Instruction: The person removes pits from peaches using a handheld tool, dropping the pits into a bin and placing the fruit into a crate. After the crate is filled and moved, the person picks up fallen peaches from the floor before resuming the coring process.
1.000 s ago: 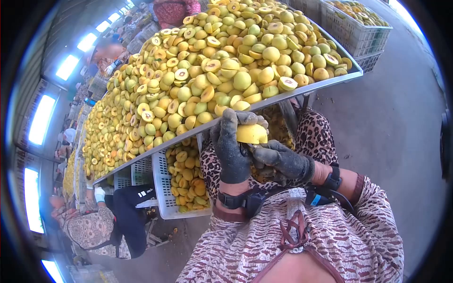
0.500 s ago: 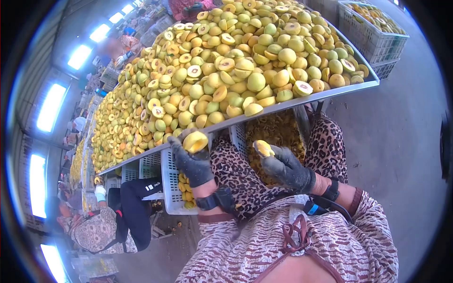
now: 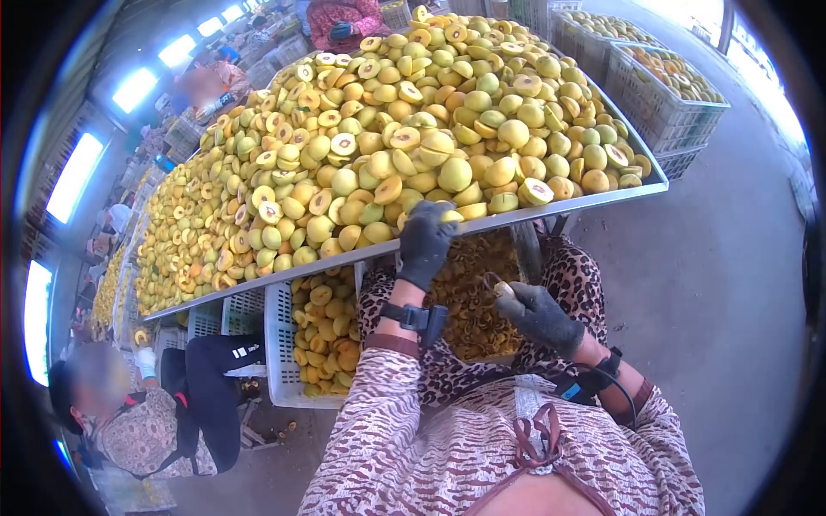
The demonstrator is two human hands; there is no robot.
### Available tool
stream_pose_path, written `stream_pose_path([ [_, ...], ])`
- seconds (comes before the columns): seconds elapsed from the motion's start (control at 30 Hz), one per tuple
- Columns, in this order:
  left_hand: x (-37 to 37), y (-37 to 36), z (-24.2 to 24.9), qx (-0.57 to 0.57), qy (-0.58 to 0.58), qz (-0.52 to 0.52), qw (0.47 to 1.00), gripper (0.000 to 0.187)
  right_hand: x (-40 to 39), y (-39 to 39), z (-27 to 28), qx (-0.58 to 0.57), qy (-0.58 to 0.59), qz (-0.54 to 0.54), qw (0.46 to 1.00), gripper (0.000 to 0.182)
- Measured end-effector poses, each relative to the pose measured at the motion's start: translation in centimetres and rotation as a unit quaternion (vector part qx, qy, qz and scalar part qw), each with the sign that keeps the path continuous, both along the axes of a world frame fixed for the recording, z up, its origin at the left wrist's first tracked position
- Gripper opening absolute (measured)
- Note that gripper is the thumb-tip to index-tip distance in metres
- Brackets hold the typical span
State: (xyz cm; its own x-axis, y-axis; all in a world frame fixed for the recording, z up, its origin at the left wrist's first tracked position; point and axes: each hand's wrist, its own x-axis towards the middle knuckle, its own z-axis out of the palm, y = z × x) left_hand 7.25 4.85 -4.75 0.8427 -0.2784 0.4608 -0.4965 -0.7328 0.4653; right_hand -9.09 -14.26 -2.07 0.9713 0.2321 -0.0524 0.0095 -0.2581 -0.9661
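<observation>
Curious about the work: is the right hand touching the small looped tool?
Touching. The head view shows the small looped tool jutting straight from the right hand, which grips it.

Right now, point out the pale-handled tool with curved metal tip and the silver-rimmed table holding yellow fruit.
Pale-handled tool (image 3: 504, 291), head view: on its handle.
Silver-rimmed table (image 3: 594, 202), head view: on its rim.

We cannot tell whether the left hand (image 3: 426, 245) grips the yellow fruit (image 3: 451, 217) it partly hides at the edge of the counter (image 3: 594, 203). The right hand (image 3: 544, 320) covers most of the tool's handle (image 3: 504, 291). The counter hides the white crate's (image 3: 280, 344) far end. We see the seated co-worker's head (image 3: 99, 378) only blurred; the picture's top cuts off the person in red (image 3: 366, 13).
</observation>
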Motion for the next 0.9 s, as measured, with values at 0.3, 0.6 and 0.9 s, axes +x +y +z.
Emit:
stream_pose_path([
  [0.3, -8.7, -1.4, 7.1, -0.708, 0.332, -0.227, 0.581, 0.043, 2.7, 2.8, 1.9, 0.085, -0.151, -0.084, 0.981, 0.025],
  [0.6, -10.9, -2.4, 6.9, -0.527, 0.165, -0.17, 0.816, 0.044, 2.4, 3.4, 2.3, 0.068, -0.14, -0.098, 0.983, 0.028],
  [0.9, -10.8, -3.7, 6.8, -0.687, 0.23, -0.126, 0.677, 0.047, 2.5, 3.7, 1.7, 0.117, -0.147, -0.002, 0.982, 0.033],
])
